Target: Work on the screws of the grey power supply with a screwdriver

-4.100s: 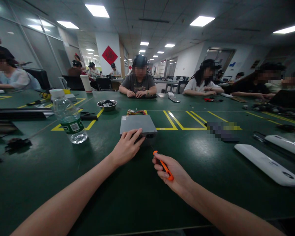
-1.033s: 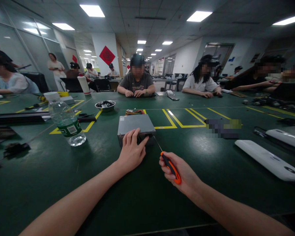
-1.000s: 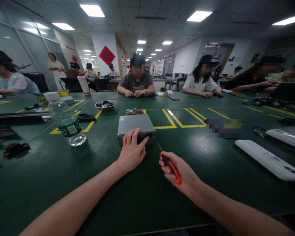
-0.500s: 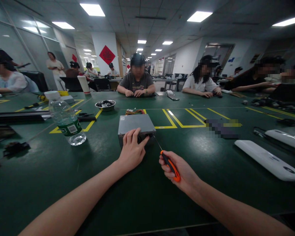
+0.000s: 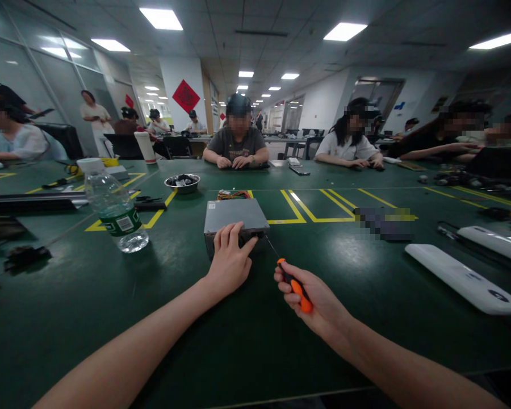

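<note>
A grey metal computer power supply (image 5: 236, 213) sits on the green table (image 5: 187, 352) in front of me, with its coloured wires (image 5: 234, 195) at the far side. My left hand (image 5: 230, 255) holds the near side of the box, its fingers spread over the front edge and face. In my right hand (image 5: 309, 292) is a screwdriver (image 5: 297, 287) with an orange and black handle, the fingers wrapped round it. Its thin shaft points up and left to the box's right front corner. The exact contact of the tip is too small to make out.
A clear water bottle (image 5: 118, 210) stands left of the box, and a metal bowl (image 5: 182, 182) of small parts lies beyond. White casings (image 5: 464, 278) are on the right. Yellow tape (image 5: 298, 213) marks the table. Across it sits a person (image 5: 237, 142); others are alongside.
The screwdriver handle has turned in my right hand, showing a different side of its orange and black pattern. My left hand and the power supply have stayed in place.
</note>
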Motion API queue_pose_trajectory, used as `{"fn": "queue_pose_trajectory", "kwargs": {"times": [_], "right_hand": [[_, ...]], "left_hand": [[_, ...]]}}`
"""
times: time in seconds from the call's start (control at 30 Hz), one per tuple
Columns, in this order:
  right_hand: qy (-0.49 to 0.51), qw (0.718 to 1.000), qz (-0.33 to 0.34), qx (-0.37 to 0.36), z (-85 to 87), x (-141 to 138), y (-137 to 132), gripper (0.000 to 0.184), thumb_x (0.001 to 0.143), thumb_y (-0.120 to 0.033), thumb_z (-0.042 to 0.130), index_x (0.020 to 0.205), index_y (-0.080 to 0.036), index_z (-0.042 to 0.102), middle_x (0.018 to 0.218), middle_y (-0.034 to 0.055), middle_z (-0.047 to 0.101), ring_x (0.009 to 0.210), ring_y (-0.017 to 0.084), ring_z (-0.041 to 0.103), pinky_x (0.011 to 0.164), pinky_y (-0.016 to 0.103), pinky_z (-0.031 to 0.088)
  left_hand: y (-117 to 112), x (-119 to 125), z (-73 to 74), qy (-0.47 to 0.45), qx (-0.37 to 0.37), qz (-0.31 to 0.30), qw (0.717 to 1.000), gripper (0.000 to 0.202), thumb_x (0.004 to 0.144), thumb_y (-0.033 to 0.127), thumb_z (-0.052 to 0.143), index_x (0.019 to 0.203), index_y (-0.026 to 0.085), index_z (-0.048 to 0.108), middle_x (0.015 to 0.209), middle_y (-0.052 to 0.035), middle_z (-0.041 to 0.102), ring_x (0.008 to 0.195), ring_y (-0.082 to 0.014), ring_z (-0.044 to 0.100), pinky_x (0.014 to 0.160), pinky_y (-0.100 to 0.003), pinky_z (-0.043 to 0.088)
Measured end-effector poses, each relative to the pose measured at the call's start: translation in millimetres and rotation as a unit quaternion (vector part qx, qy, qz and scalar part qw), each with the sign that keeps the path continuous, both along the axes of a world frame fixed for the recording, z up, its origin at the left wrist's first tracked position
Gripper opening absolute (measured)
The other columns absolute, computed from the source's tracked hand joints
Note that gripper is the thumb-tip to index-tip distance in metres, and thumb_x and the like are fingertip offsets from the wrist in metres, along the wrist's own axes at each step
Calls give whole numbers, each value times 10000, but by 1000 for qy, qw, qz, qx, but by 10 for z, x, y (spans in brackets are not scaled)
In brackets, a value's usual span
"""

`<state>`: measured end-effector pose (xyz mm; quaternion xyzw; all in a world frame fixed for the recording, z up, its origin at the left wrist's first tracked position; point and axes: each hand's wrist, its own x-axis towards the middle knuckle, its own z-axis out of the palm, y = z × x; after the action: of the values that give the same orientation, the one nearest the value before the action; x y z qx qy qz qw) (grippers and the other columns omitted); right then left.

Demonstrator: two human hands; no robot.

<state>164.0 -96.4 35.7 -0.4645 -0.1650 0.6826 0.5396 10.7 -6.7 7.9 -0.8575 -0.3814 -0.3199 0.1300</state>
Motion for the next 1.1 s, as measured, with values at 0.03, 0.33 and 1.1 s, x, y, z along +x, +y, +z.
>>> {"fn": "queue_pose_trajectory", "kwargs": {"times": [0.03, 0.33, 1.1], "right_hand": [[3, 1000, 1, -3, 2, -5, -1, 162, 849, -201, 498, 744, -93, 558, 640, 7, 515, 449, 12, 423, 349, 89, 313], [33, 999, 3, -6, 3, -23, -15, 152, 859, -178, 464, 768, -103, 560, 612, 1, 497, 409, 13, 383, 318, 97, 257], [52, 999, -5, -1, -1, -21, -3, 168, 862, -180, 467, 729, -110, 543, 631, 2, 499, 410, 3, 365, 313, 85, 257]], "left_hand": [[-1, 8, 2, 2, 1, -2, 1000, 419, 721, 112, 507, 1121, 215, 578, 1319, -128, 329, 1233, -327, 266, 1001, -525, 246], [2, 33, -10, 7, -6, -19, 1000, 431, 718, 86, 482, 1135, 171, 551, 1369, -142, 323, 1291, -304, 241, 1051, -516, 203], [-7, 31, -8, 15, 0, -5, 1000, 432, 711, 94, 500, 1130, 179, 563, 1354, -151, 350, 1278, -310, 265, 1045, -503, 213]]}}
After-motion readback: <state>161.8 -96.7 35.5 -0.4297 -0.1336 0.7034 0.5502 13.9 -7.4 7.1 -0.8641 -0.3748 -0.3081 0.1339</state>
